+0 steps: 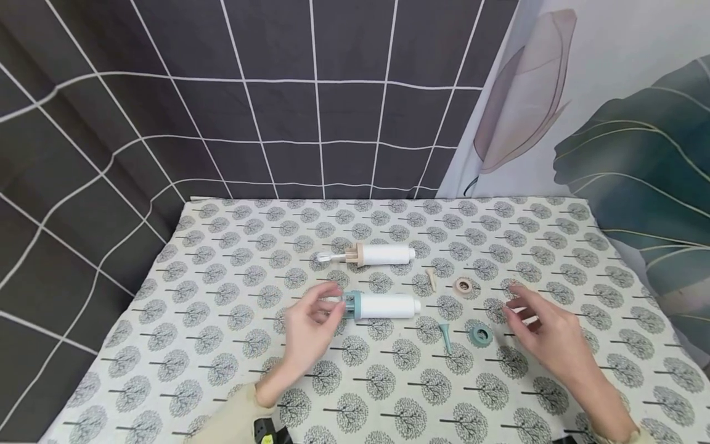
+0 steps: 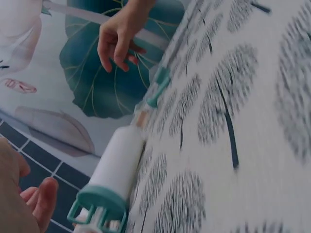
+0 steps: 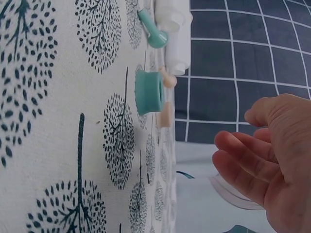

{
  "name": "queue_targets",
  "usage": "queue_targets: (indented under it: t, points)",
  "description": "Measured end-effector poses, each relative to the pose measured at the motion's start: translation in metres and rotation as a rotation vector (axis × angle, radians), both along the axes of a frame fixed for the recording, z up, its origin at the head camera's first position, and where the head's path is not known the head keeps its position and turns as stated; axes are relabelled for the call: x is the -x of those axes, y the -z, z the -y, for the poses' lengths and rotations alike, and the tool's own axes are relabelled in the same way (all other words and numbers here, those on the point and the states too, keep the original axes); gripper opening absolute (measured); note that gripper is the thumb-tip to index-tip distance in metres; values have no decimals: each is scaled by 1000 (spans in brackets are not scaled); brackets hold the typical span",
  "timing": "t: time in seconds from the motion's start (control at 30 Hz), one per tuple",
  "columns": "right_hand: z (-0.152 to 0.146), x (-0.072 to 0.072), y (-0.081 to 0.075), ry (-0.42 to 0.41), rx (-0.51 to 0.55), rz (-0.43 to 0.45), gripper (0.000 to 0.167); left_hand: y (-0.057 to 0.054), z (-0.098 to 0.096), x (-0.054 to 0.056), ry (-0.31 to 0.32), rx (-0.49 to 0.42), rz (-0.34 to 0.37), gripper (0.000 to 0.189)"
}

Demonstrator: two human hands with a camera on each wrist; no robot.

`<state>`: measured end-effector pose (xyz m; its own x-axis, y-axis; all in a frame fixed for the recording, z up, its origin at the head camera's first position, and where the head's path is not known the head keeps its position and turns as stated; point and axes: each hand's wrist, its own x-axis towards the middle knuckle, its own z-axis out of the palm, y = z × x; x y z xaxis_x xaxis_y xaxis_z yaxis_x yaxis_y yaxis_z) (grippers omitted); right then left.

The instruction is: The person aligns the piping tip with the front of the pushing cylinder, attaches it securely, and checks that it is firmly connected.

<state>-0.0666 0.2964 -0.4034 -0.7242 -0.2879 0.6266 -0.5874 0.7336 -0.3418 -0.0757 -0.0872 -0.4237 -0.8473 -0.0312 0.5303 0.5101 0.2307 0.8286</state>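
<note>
A white cylinder with a green cage-like collar (image 1: 388, 306) lies on its side in the head view. My left hand (image 1: 312, 324) hovers beside its collar end, fingers loosely bent; the left wrist view shows a gap between the fingers and the green collar (image 2: 102, 198). Above the cloth at the right, my right hand (image 1: 549, 333) is held with relaxed fingers and nothing in them. Nearest to it is a green ring (image 1: 473, 335), also seen as a flared green ring (image 3: 148, 92) in the right wrist view. A small tapered green piece (image 1: 446, 338) lies left of the ring.
Farther back lies a similar white cylinder with a beige collar (image 1: 383, 254), a clear stem sticking out leftward. Near it are a beige ring (image 1: 457, 286) and a slim beige piece (image 1: 431, 279). A tree-print cloth (image 1: 222, 370) covers the table; a dark checked curtain (image 1: 277, 111) hangs behind.
</note>
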Motion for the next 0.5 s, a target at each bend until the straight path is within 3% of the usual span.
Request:
queue_targets:
  t: [0.13,0.5]
  points:
    - [1,-1,2,5,5,7,54,-3,-10,-2,58,-63,116,34]
    - [2,-7,6,15,27,66,50,-6,-28,-2,131,-66,262,32]
